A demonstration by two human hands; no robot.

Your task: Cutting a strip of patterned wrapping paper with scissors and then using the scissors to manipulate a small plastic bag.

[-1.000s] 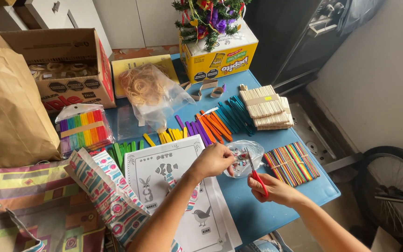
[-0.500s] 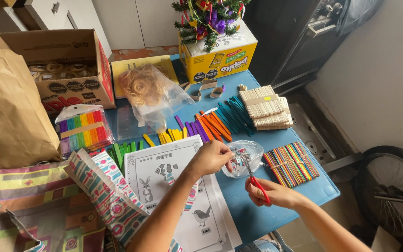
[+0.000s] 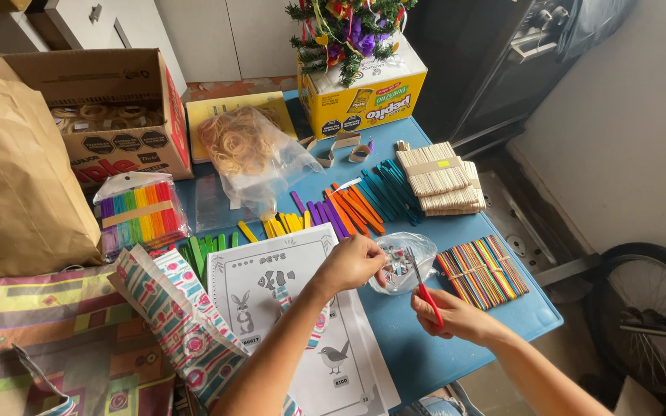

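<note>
My left hand (image 3: 351,263) pinches the edge of a small clear plastic bag (image 3: 404,259) of tiny colourful pieces, which rests on the blue table (image 3: 395,347). Red-handled scissors (image 3: 423,285) are in my right hand (image 3: 456,316), their blades pointing up against the bag. Under my left forearm lies a white colouring sheet (image 3: 279,308) with animal drawings. To the right of the bag sits a banded bundle of thin coloured sticks (image 3: 482,271).
Coloured craft sticks (image 3: 341,209) fan across the table's middle, with plain wooden stick bundles (image 3: 439,177) behind them. A bag of rubber bands (image 3: 244,150), a cardboard box (image 3: 109,108), a brown paper bag (image 3: 17,185) and a yellow box (image 3: 364,96) stand at the back. A bicycle wheel (image 3: 645,316) is at the right.
My right hand has turned the scissors so the blades point up at the plastic bag. My left hand has shifted slightly on the bag's edge.
</note>
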